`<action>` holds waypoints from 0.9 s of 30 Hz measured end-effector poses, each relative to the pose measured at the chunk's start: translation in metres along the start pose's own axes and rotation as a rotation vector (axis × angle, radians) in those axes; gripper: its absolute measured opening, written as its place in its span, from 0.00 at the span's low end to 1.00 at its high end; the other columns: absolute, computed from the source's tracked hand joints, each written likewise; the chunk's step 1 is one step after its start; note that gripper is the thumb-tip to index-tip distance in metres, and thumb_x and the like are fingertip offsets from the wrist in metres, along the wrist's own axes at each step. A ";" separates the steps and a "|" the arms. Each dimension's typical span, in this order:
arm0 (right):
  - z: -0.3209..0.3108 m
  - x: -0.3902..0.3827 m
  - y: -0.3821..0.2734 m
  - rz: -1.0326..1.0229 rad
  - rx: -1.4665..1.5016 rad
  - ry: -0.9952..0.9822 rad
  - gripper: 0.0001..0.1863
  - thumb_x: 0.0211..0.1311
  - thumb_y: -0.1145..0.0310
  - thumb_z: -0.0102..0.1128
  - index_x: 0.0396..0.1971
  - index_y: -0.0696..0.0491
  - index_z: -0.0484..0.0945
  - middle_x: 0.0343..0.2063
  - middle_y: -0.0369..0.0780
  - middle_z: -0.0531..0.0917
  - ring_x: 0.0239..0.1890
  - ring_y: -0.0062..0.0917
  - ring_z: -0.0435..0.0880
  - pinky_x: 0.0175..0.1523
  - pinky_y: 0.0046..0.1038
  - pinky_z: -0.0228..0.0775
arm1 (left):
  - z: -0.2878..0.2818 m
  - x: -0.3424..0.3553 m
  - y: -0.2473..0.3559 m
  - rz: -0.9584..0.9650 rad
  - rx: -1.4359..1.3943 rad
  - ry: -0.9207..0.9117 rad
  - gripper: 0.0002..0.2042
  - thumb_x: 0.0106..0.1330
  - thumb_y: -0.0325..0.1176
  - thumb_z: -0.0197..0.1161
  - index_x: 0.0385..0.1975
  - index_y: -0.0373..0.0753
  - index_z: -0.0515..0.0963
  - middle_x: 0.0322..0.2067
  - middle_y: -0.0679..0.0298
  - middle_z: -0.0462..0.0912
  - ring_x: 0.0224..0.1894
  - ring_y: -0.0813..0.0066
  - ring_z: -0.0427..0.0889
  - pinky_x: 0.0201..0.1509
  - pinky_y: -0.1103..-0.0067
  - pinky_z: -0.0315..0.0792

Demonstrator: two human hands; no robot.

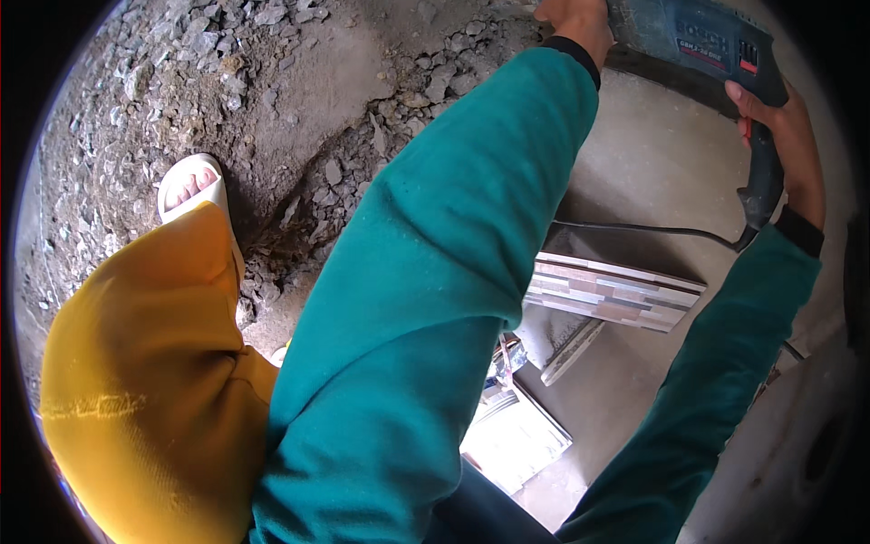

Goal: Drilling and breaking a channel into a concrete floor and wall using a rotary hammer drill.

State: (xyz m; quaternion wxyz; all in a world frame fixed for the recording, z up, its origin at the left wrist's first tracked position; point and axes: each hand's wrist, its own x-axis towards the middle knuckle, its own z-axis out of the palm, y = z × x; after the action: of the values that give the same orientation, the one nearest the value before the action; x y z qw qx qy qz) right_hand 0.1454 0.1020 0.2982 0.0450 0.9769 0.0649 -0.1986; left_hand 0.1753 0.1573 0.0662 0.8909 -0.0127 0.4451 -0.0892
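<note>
A dark blue-grey hammer drill point(693, 41) with a red switch lies across the upper right, its front end cut off by the view's edge. My right hand point(787, 131) is wrapped round its rear handle, the thumb up against the housing. At the top edge my left hand point(582, 23) is closed at the front part of the drill; most of its fingers are out of sight. A black power cable point(648, 228) leaves the bottom of the handle and runs left behind my green left sleeve point(444, 218).
Broken rubble point(208, 63) covers the ground at upper left, near a foot in a pale sandal point(192, 186). My bent knee in yellow trousers point(145, 363) is at lower left. Between my arms are a patterned tile stack point(612, 292) and white, sunlit flat pieces point(517, 440).
</note>
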 end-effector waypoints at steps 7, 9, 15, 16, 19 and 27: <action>0.003 0.017 0.017 0.019 0.110 -0.037 0.20 0.48 0.59 0.72 0.37 0.54 0.77 0.21 0.34 0.76 0.20 0.16 0.75 0.24 0.21 0.67 | 0.000 0.002 -0.006 0.044 0.304 0.099 0.34 0.63 0.52 0.58 0.51 0.19 0.70 0.50 0.44 0.78 0.49 0.56 0.80 0.53 0.69 0.72; 0.004 0.022 0.019 0.020 0.112 -0.040 0.20 0.47 0.60 0.72 0.37 0.55 0.77 0.21 0.36 0.77 0.19 0.16 0.75 0.24 0.21 0.67 | -0.001 0.001 -0.007 -0.032 0.318 0.160 0.34 0.63 0.52 0.57 0.51 0.18 0.70 0.50 0.44 0.77 0.49 0.56 0.80 0.53 0.69 0.73; 0.009 0.036 0.014 0.060 0.051 -0.111 0.19 0.49 0.59 0.70 0.36 0.54 0.75 0.21 0.33 0.74 0.19 0.16 0.73 0.24 0.21 0.66 | -0.004 0.027 -0.013 -0.028 0.070 0.054 0.35 0.64 0.54 0.57 0.52 0.19 0.69 0.52 0.45 0.75 0.51 0.59 0.78 0.53 0.70 0.73; 0.008 0.037 0.013 0.064 0.050 -0.110 0.19 0.49 0.59 0.70 0.36 0.54 0.75 0.21 0.33 0.74 0.19 0.16 0.73 0.24 0.21 0.66 | -0.002 0.028 -0.014 -0.032 0.071 0.052 0.35 0.64 0.54 0.57 0.52 0.19 0.69 0.52 0.45 0.75 0.51 0.59 0.78 0.53 0.70 0.73; 0.002 0.047 -0.002 0.041 0.012 -0.081 0.20 0.49 0.59 0.69 0.38 0.54 0.75 0.22 0.33 0.74 0.19 0.16 0.73 0.24 0.20 0.66 | -0.002 0.033 -0.009 0.001 0.329 0.121 0.36 0.64 0.55 0.55 0.52 0.19 0.68 0.52 0.47 0.76 0.51 0.60 0.78 0.53 0.69 0.73; 0.004 0.095 -0.052 -0.093 -0.058 -0.247 0.19 0.48 0.65 0.65 0.41 0.55 0.76 0.19 0.34 0.74 0.17 0.17 0.72 0.23 0.21 0.65 | -0.030 0.037 0.013 0.015 -0.258 -0.314 0.33 0.64 0.53 0.55 0.58 0.29 0.64 0.49 0.49 0.77 0.49 0.57 0.80 0.49 0.67 0.75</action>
State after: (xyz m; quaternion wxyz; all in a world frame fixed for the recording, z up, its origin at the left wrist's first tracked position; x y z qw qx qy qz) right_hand 0.2227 0.1634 0.2540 0.0718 0.9393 0.1099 -0.3171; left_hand 0.1751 0.1651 0.0170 0.9411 -0.1371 0.3084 -0.0220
